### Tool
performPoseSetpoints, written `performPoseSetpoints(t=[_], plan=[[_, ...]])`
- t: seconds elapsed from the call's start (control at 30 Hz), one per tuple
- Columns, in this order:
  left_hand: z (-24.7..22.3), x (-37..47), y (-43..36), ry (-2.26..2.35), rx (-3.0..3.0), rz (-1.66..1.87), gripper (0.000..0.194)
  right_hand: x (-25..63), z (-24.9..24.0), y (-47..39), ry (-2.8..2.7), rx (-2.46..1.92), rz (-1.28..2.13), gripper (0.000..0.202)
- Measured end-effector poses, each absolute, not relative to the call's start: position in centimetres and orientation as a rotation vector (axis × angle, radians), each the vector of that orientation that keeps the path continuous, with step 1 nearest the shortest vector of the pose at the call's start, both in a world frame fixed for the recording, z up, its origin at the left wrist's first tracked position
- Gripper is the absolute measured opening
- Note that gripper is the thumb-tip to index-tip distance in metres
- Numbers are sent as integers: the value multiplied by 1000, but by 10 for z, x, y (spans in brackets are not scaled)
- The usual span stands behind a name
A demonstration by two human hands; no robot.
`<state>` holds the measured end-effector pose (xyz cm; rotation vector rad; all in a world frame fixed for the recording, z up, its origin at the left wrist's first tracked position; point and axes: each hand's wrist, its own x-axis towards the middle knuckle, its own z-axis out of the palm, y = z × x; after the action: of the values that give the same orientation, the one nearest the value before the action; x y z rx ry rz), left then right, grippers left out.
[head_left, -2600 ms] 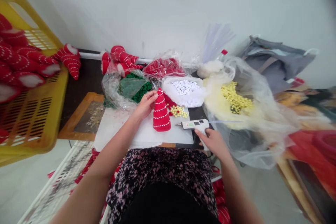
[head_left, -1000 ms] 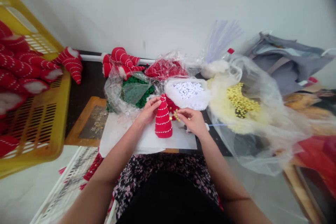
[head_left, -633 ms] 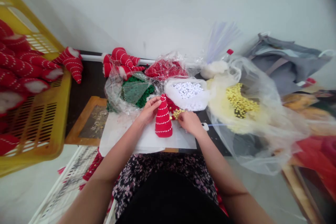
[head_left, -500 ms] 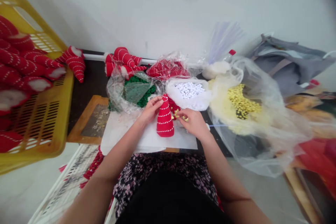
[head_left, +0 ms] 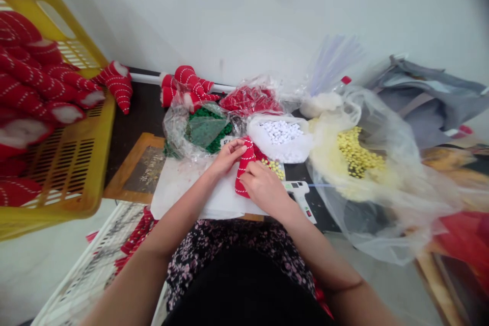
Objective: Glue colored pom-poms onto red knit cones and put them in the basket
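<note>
A red cone-shaped piece with white stitched lines (head_left: 242, 175) lies over the white sheet (head_left: 175, 183). Its upper end is pinched by my left hand (head_left: 228, 157). My right hand (head_left: 262, 186) lies across the middle of the cone with its fingertips pressed together on it; anything between them is too small to make out. Small yellow beads (head_left: 275, 167) lie just behind my right hand. Farther back are a bag of green pieces (head_left: 208, 128), a bag of white beads (head_left: 280, 132) and a bag of red pieces (head_left: 252, 100).
A yellow basket (head_left: 101, 173) full of red stitched cones stands at the left. A white glue gun (head_left: 303, 198) lies right of my right hand. Farther right is a plastic bag of yellow beads (head_left: 357, 153). A wooden board (head_left: 114, 186) lies left of the sheet.
My right hand has moved left from the yellow beads onto the cone. The glue gun has come into sight. The whole view has shifted slightly.
</note>
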<state>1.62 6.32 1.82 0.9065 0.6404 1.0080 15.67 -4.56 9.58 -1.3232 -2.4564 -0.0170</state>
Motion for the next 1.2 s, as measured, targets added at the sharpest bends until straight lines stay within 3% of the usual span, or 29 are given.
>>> performPoseSetpoints(t=[0.23, 0.4, 0.63, 0.93, 1.2], plan=[[17, 16, 65, 631, 820, 1009, 51, 219, 95, -33, -1977, -1618, 262, 18], [19, 15, 64, 615, 754, 1022, 50, 229, 78, -25, -2100, -1847, 490, 19], [20, 14, 64, 616, 768, 1028, 45, 200, 66, -17, -2400, -1991, 495, 18], [20, 15, 63, 607, 795, 1001, 49, 206, 95, -22, -1925, -1490, 292, 9], [22, 15, 61, 567, 805, 1008, 47, 182, 91, -7, -2042, -1295, 263, 16]])
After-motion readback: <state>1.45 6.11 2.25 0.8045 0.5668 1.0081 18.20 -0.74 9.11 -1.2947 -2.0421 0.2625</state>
